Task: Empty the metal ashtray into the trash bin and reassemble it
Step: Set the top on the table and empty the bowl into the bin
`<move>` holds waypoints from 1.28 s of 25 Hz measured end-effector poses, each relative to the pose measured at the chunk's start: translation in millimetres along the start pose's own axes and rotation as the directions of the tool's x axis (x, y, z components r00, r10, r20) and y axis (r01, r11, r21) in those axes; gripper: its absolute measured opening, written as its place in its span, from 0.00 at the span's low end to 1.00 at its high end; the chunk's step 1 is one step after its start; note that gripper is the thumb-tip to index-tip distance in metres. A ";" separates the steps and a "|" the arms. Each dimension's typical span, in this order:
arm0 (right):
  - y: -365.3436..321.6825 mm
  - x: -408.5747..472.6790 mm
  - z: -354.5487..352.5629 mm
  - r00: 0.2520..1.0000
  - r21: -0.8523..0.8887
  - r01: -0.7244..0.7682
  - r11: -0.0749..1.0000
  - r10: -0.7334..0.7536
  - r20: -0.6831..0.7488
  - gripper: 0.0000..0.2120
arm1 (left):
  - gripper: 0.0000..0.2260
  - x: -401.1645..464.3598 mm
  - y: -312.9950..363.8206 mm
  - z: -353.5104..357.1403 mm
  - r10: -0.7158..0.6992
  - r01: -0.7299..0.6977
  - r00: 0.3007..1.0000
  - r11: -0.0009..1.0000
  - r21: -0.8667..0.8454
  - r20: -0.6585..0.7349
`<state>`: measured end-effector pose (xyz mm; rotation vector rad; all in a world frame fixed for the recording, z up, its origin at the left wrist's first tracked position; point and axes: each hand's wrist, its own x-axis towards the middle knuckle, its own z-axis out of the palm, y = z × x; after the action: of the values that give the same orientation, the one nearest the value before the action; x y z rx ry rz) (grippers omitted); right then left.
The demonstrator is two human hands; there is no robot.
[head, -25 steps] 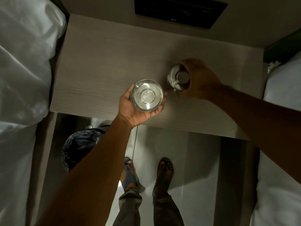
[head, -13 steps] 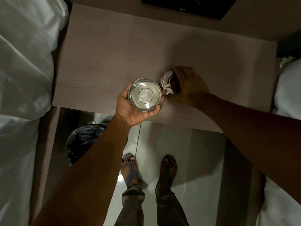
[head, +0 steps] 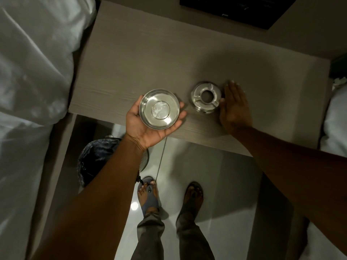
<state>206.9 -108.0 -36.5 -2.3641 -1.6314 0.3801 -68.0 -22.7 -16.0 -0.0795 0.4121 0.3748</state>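
Note:
My left hand (head: pixel 148 126) cradles the shiny metal ashtray bowl (head: pixel 159 108) from below, mouth up, with pale ash residue on its flat bottom. The bowl hovers over the front edge of the wooden bedside table (head: pixel 142 59). The ashtray's metal lid (head: pixel 206 97), a ring with a central hole and notches, rests on the table to the right of the bowl. My right hand (head: pixel 233 106) is open just right of the lid, fingers straight, barely touching or beside its edge. The trash bin (head: pixel 97 158) with a dark liner stands on the floor under my left forearm.
White bedding lies on both sides: a bed (head: pixel 32 76) at left and another bed (head: pixel 336 117) at right. A dark panel (head: pixel 236 10) sits on the wall behind the table. My sandalled feet (head: pixel 148 196) stand on the glossy tile floor.
My right hand has set the lid down on the table and let go, opening beside it. The left hand still holds the bowl, slightly lower and nearer.

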 end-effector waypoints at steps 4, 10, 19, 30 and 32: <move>27.6 -2.4 2.5 0.987 0.010 0.074 0.997 -0.072 -0.144 0.22 | 0.35 -16.8 -0.7 0.0 0.064 -0.064 0.998 0.998 -0.029 0.019; 20.8 5.8 23.1 0.979 0.025 0.128 0.992 -0.122 -0.162 0.24 | 0.36 -80.5 5.9 -28.7 0.182 -0.182 0.983 0.982 -0.041 0.001; 36.6 0.7 31.2 0.979 -0.027 0.142 0.990 -0.144 -0.144 0.26 | 0.25 -183.9 -14.7 -79.8 0.681 -0.178 0.533 0.671 0.720 -0.502; 32.3 1.6 28.3 0.981 -0.013 0.126 0.992 -0.126 -0.150 0.25 | 0.41 -153.3 -54.2 -124.1 0.884 0.615 0.350 0.033 0.788 -0.310; 31.8 3.3 27.6 0.981 -0.016 0.118 0.993 -0.119 -0.153 0.25 | 0.39 -153.3 -53.1 -126.3 0.903 0.599 0.331 0.024 0.801 -0.275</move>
<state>226.2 -114.5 -73.5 -2.2265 -1.6924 0.1653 -226.0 -143.1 -69.4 1.4868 1.9882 0.2247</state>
